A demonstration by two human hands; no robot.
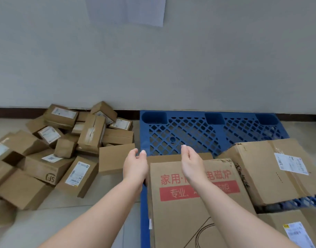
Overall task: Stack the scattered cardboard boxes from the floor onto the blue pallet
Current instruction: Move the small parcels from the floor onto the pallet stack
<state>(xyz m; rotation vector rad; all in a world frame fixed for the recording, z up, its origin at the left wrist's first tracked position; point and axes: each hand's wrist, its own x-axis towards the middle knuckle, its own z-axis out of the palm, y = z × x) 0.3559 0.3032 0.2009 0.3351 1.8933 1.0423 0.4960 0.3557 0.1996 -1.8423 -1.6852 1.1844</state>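
The blue pallet (185, 133) lies against the wall at centre right. A large cardboard box with red print (182, 208) lies on its near left part, and a second box (261, 169) rests tilted to its right. My left hand (135, 164) hovers palm-in just left of the printed box's far corner, holding nothing. My right hand (191, 162) hovers above the same box's far edge, fingers relaxed and empty. A heap of scattered cardboard boxes (60, 147) covers the floor on the left, with one plain box (114, 158) closest to my left hand.
A third labelled box (293, 228) sits at the lower right on the pallet. The grey wall with a dark baseboard (128, 111) runs behind everything. A paper sheet (135, 9) hangs on the wall. Tiled floor (73, 219) shows at the lower left.
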